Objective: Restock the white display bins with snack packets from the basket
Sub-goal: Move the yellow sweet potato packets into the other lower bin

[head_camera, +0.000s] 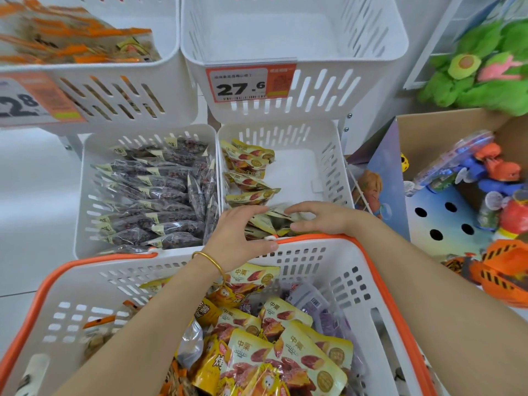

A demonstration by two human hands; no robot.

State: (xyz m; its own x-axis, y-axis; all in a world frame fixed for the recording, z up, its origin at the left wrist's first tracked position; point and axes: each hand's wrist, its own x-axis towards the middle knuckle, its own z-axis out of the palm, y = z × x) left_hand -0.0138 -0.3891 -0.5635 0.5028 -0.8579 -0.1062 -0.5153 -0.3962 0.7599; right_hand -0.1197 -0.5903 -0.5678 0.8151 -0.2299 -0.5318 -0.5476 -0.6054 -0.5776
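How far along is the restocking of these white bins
Partly done. A row of yellow packets already stands in the lower right bin. Both hands, left hand and right hand, are setting more at its front. Left: the basket is still well filled, and the upper bin looks empty.

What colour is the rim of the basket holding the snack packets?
Orange, on a white slotted basket. It shows best in the head view, the only one here.
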